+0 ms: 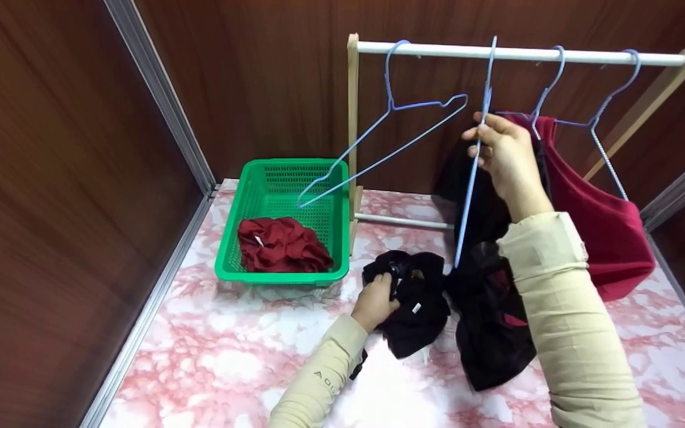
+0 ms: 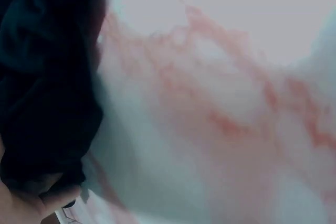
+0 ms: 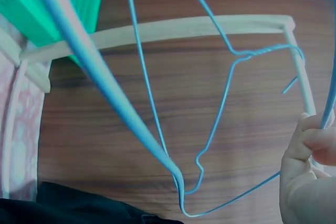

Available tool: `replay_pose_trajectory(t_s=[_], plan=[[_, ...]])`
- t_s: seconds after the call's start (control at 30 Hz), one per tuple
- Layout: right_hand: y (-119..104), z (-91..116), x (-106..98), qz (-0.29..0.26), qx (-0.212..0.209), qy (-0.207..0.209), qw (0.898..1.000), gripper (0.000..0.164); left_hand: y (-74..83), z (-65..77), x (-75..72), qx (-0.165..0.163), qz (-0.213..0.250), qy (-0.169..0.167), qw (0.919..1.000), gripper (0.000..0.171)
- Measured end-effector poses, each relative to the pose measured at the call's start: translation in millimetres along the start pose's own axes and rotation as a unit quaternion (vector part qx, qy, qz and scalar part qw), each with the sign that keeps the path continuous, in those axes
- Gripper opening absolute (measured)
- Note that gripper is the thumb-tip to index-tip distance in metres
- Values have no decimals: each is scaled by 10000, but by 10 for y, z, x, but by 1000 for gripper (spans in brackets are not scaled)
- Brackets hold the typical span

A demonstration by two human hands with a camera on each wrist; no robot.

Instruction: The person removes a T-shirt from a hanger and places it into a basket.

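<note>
Cream sleeve [image 1: 592, 339] nearest us; our right hand [image 1: 509, 151] pinches a blue hanger [image 1: 468, 205] below the rail [image 1: 449, 50], likely light, stiff, best held near the top; our left hand [image 1: 375, 302] grips soft-looking black clothing [image 1: 417, 330] on the table [image 1: 217, 368], best lifted by an edge.

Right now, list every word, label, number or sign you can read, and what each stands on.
"AOG": cream fabric left sleeve; third letter uncertain, more may be hidden.
Small white tag on the crumpled black cloth garment: too small to read.
Narrow white tag on the crumpled red cloth garment in the green plastic basket: also unreadable.
</note>
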State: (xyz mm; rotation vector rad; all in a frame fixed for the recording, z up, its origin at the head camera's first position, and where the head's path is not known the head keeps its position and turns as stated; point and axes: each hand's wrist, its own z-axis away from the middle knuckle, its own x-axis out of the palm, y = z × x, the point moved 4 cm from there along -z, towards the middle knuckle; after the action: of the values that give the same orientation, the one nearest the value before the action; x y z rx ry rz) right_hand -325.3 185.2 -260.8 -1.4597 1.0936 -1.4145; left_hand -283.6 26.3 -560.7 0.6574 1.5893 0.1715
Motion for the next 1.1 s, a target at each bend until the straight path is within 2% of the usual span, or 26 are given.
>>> replay_pose_trajectory(t_s=[0.07, 0.1, 0.17, 0.23, 0.33, 0.43, 0.5, 0.57, 0.73, 0.8, 0.97, 1.1], plan=[[-24, 7, 14, 28, -46, -16, 10000, 18, -34, -14, 18, -199, 487, 14, 9986, 61], [-33, 12, 24, 39, -66, -46, 10000, 20, -53, -16, 27, -209, 601, 134, 9979, 70], [-47, 1, 59, 38, -71, -109, 9999, 21, -93, -35, 21, -466, 807, -56, 9956, 82], [-59, -9, 94, 48, -65, -134, 9999, 24, -115, -37, 3, -665, 703, -334, 9947, 89], [-78, -35, 131, 84, -34, -50, 9999, 25, -124, -32, -29, -885, 321, -718, 9930, 80], [-88, -65, 153, 169, 0, 65, 9998, 26, -118, -21, -65, -796, -175, -616, 9948, 68], [-87, -83, 163, 218, 3, 119, 9997, 28, -118, -24, -83, -680, -451, -439, 9957, 65], [-84, -101, 175, 227, 11, 134, 9997, 31, -123, -23, -90, -600, -568, -396, 9958, 64], [-75, -135, 166, 214, 72, 122, 9997, 37, -143, -21, -54, -600, -309, -617, 9958, 63], [-74, -146, 149, 222, 104, 105, 9996, 37, -151, -29, -46, -604, -222, -591, 9962, 58], [-57, -159, 95, 367, 193, 130, 9991, 35, -164, -49, -72, -545, -127, -264, 9981, 42], [-33, -163, 76, 502, 296, 111, 9982, 39, -194, -45, -144, -610, -23, 48, 9981, 38]])
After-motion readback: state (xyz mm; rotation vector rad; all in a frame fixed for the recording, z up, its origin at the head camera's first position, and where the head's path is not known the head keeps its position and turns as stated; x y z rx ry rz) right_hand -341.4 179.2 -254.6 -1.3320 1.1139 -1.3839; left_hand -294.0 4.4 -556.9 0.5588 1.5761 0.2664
